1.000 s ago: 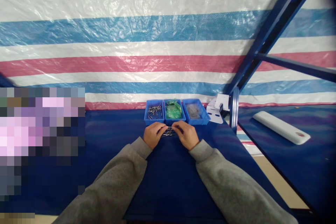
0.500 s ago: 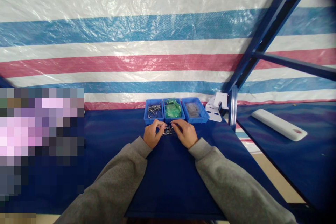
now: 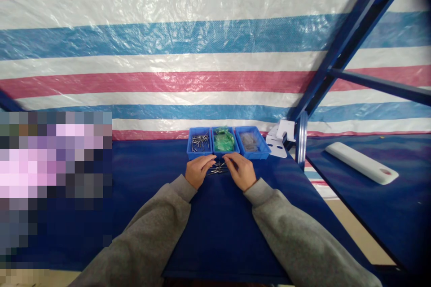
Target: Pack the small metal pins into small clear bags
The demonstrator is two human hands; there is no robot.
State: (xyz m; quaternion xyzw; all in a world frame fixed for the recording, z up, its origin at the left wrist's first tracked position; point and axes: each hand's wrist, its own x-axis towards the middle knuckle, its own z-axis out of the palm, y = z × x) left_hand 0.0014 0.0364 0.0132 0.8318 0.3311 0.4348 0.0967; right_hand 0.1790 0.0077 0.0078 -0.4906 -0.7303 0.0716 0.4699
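My left hand [image 3: 198,170] and my right hand [image 3: 240,171] rest on the blue table [image 3: 215,224], fingers curled inward toward each other. Between them lies a small heap of metal screws [image 3: 218,169], and the fingertips of both hands pinch at it. Just beyond stand three small blue bins side by side: the left bin [image 3: 200,142] holds metal screws, the middle bin [image 3: 224,141] holds green pieces, the right bin [image 3: 252,142] holds greyish parts. Grey sleeves cover both my arms.
A striped red, white and blue tarp [image 3: 188,54] hangs behind the table. A blue steel rack post [image 3: 301,139] stands at the right with white brackets [image 3: 279,139] beside it. A long white bar [image 3: 362,163] lies on the neighbouring blue surface. A blurred patch covers the left.
Both hands stay at the screw heap; the fingers have shifted slightly, with the left fingertips now reaching further toward the right hand.
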